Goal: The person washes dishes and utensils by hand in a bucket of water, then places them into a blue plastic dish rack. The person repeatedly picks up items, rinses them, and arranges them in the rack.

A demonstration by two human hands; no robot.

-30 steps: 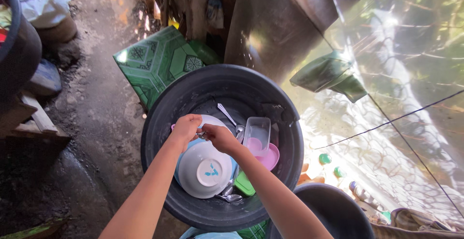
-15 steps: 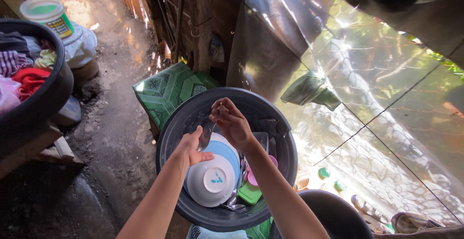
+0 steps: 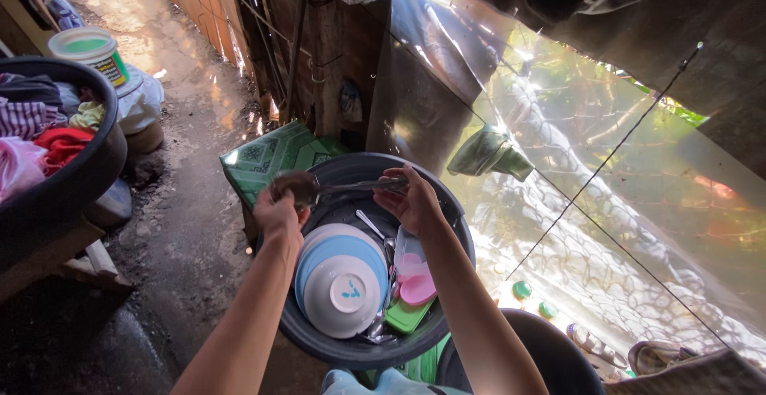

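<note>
Both hands have risen above the black round plastic basin [image 3: 319, 347] since half a second ago. The left hand [image 3: 279, 213] curls its fingers under the bowl of a long metal ladle [image 3: 297, 186]; the right hand [image 3: 411, 199] pinches its handle. Below the fingers, the upturned white bowl [image 3: 341, 295] lies unmoved on blue plates [image 3: 319, 251].

Showing are one ladle [image 3: 307, 187], one white bowl [image 3: 341, 295], two black basins [image 3: 455, 227] [image 3: 72, 183], and one tub [image 3: 92, 52].
</note>
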